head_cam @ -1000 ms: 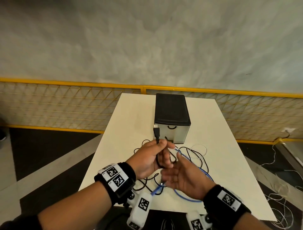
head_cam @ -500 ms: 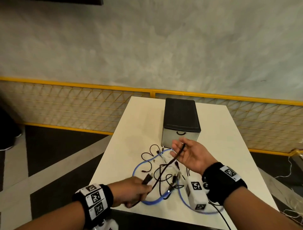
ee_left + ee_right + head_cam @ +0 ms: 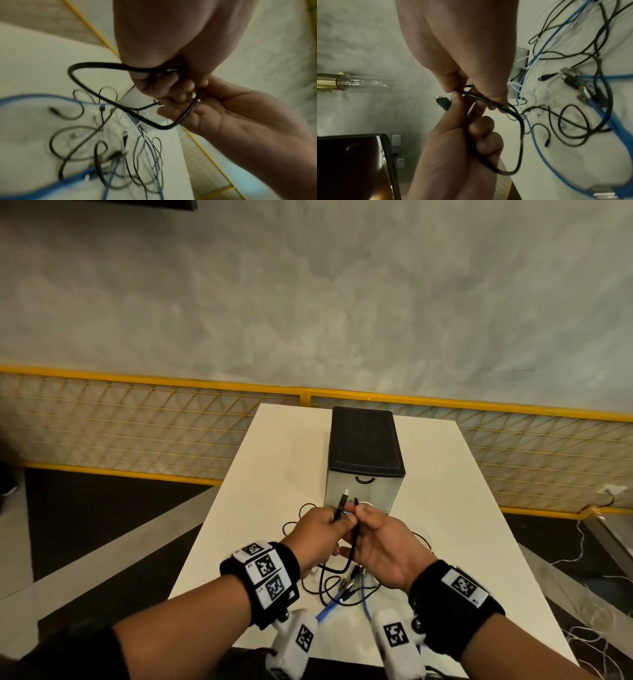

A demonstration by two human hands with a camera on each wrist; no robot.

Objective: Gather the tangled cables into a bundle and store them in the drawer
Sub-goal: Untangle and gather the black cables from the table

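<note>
A black cable (image 3: 352,556) hangs in a loop between my two hands, just in front of the drawer box (image 3: 363,446). My left hand (image 3: 337,518) grips it near its plug (image 3: 343,501), which sticks up. My right hand (image 3: 358,513) pinches the same cable beside the left. The loop (image 3: 96,94) droops below both hands over the tangle (image 3: 342,587) of black, white and blue cables on the white table (image 3: 462,508). The box has a black top and a grey front with a black handle (image 3: 363,479); its drawer is shut.
A thick blue cable (image 3: 329,606) runs toward the table's near edge. A yellow mesh fence (image 3: 137,433) and a concrete wall stand behind the table. Loose white wires (image 3: 589,559) lie on the floor at the right.
The hands were apart with the black cable stretched between them. The left hand has come up from the near edge to meet the right by the drawer, folding the cable into a loop.
</note>
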